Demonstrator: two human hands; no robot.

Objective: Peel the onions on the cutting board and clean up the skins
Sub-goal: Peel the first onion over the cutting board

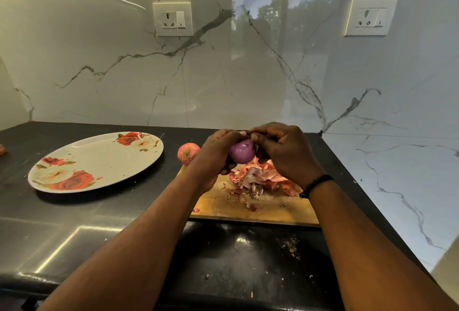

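At centre frame both forearms reach forward over the dark surface [74, 223] and the board [273, 209]. The left hand [213, 154] cups the peeled onion [242, 153]; the right hand [285, 152] pinches its top. Skins [258, 179] lie below, on the board.

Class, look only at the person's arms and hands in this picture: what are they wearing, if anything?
Both forearms are bare, with no sleeves showing. The left hand wears nothing visible. At the wrist of the right hand sits a thin black band. No gloves; rings cannot be made out.
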